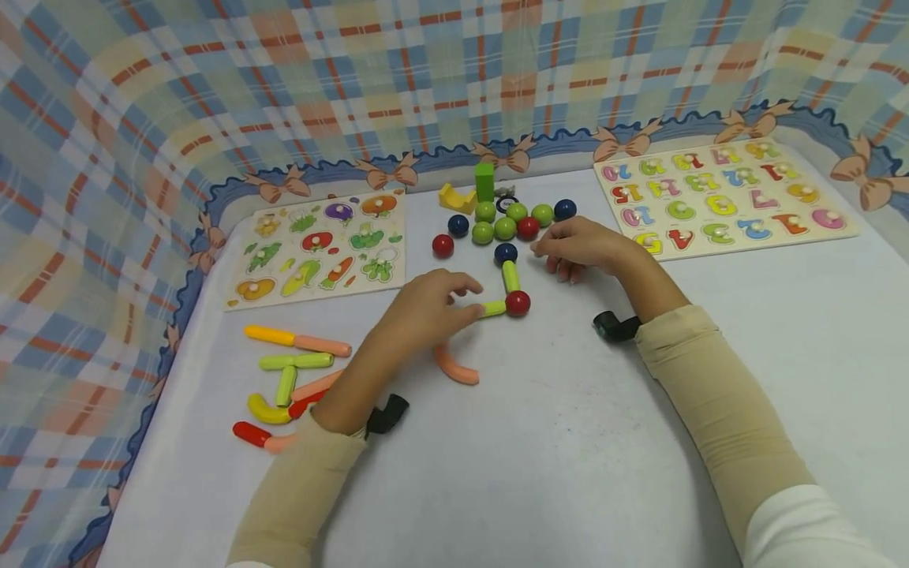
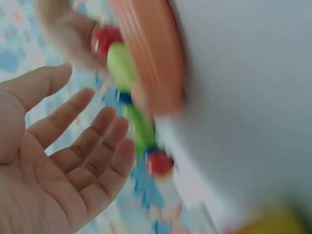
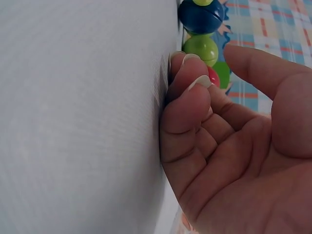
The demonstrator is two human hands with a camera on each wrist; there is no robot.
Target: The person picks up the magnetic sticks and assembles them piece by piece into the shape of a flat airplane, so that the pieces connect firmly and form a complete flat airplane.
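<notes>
While the left hand (image 1: pixel 426 308) has its fingers apart and the right hand (image 1: pixel 585 243) curls loosely, both holding nothing, the green stick (image 1: pixel 510 278) lies between them, blue ball (image 1: pixel 506 253) far, red ball (image 1: pixel 518 304) near (likely light, stiff, slippery), probably best pinched mid-length.

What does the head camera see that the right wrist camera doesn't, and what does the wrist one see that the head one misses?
Only the head view shows the number board, the vegetable board, the left hand and the curved pink stick near it.

Only the right wrist view shows the palm of the right hand, up close.

Both show the right hand, a blue ball, a green ball, the checked curtain and the white table.
</notes>
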